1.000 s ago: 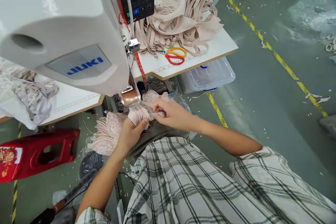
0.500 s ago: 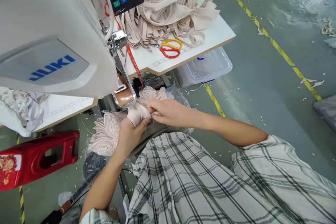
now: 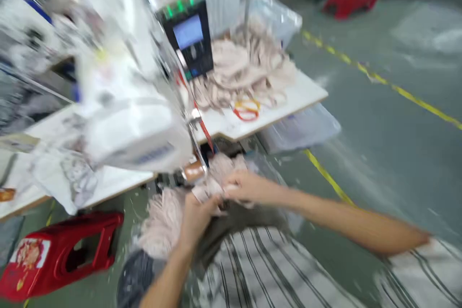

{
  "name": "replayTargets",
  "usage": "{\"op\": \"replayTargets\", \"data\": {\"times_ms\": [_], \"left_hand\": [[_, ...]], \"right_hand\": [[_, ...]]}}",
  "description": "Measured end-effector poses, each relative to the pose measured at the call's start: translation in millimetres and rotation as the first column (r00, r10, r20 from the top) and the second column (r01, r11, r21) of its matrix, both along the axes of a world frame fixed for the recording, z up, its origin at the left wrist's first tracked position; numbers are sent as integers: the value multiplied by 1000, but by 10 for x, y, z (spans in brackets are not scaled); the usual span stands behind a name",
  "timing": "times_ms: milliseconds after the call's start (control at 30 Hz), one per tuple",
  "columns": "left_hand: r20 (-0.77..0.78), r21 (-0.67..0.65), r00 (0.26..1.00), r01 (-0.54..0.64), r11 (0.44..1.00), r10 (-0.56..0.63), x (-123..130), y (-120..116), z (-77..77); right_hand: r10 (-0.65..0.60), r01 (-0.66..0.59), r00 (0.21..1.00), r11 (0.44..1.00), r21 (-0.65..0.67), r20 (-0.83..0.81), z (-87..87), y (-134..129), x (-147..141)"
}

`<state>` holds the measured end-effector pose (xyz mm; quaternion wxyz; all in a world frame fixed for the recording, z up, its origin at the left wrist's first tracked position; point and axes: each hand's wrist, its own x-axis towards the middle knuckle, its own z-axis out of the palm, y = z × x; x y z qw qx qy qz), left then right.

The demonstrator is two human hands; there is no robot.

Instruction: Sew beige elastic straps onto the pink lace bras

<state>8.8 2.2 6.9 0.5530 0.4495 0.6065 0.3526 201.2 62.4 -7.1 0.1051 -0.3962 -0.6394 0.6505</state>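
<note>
Both of my hands hold a piece of pale pink fabric (image 3: 206,189) over my lap, just in front of the sewing machine's narrow arm (image 3: 194,171). The fingers of my left hand (image 3: 198,216) are closed on its left part. My right hand (image 3: 245,186) pinches it on the right, close beside the left. A bunch of pink lace pieces (image 3: 164,224) hangs to the left of my left hand. More lace (image 3: 225,166) lies just beyond my fingers. Motion smears the view, so the exact edges in my fingertips are hidden.
The white sewing machine (image 3: 137,125) with its control panel (image 3: 189,36) stands ahead left. On the table (image 3: 306,89) lie beige straps (image 3: 249,65) and red-and-yellow scissors (image 3: 246,109). A clear plastic box (image 3: 303,127) sits below. A red stool (image 3: 61,255) is at lower left.
My view has tilted up and swung, so the machine's panel and the area behind it now show. Both hands stay close together on the pink fabric.
</note>
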Motion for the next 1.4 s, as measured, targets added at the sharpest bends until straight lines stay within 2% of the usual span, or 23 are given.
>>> {"op": "replayTargets", "data": {"times_ms": [67, 133, 200, 300, 367, 400, 500, 600, 667, 733, 767, 833, 867, 900, 933, 967, 1000, 1067, 1133, 1200, 1300, 1400], "left_hand": [[86, -11, 995, -40, 999, 41, 26, 24, 1], [134, 13, 981, -142, 990, 139, 75, 66, 6], [185, 12, 957, -231, 973, 225, 135, 74, 20], [250, -40, 919, -305, 951, 305, 171, 7, 23], [263, -57, 913, -307, 950, 310, 123, -58, 7], [268, -50, 917, -295, 954, 297, 81, -92, -3], [314, -22, 907, -290, 957, 282, -18, -195, -32], [481, -53, 799, -384, 922, 360, 45, -305, -53], [608, -71, 702, -418, 906, 372, 130, -374, -66], [679, 4, 665, -428, 904, 311, 138, -425, -74], [667, 78, 690, -440, 894, 281, 94, -440, -71], [522, 299, 816, -447, 843, 247, -84, -444, -47], [364, 415, 895, -403, 816, 256, -202, -430, -30], [159, 529, 958, -287, 798, 239, -326, -402, -14], [-52, 621, 981, -114, 776, 186, -445, -359, -4], [-264, 688, 957, 103, 718, 117, -553, -300, -6], [-454, 680, 889, 305, 667, 57, -645, -228, -20], [-687, 623, 724, 539, 568, 67, -776, -68, -83], [-804, 545, 588, 668, 507, 90, -851, 79, -168], [-856, 494, 504, 735, 464, 113, -896, 190, -240], [-883, 462, 452, 784, 414, 129, -943, 301, -299], [-898, 434, 421, 810, 395, 124, -966, 361, -315]], "right_hand": [[-48, 46, 998, 997, -64, -31, -21, 5, -59], [-93, 91, 994, 995, -45, -55, -44, 42, -116], [-112, 116, 992, 991, 68, -51, -32, 49, -160], [-111, 109, 994, 948, 300, -11, 28, 5, -187], [-103, 98, 995, 939, 330, -1, 74, -2, -175], [-103, 100, 995, 951, 293, -4, 102, 12, -160], [-119, 124, 991, 990, 73, -67, 239, 107, -105], [-122, 105, 976, 990, -99, -178, 465, 205, -101], [-25, -18, 972, 983, -182, -233, 630, 256, -148], [155, -205, 952, 963, -175, -263, 773, 320, -219], [252, -285, 934, 953, -103, -253, 830, 365, -257], [376, -350, 918, 918, 186, -124, 900, 481, -332], [377, -345, 926, 865, 365, -19, 909, 546, -369], [333, -327, 939, 790, 518, 85, 902, 611, -404], [270, -314, 948, 716, 624, 168, 881, 670, -437], [226, -319, 948, 661, 679, 225, 851, 722, -467], [202, -328, 944, 635, 699, 260, 819, 763, -490], [226, -372, 927, 644, 669, 298, 775, 815, -517], [264, -410, 911, 673, 616, 318, 772, 832, -518], [282, -434, 898, 687, 583, 338, 796, 831, -511], [278, -439, 895, 687, 580, 348, 831, 822, -509], [250, -427, 898, 694, 579, 362, 846, 816, -514]]}}
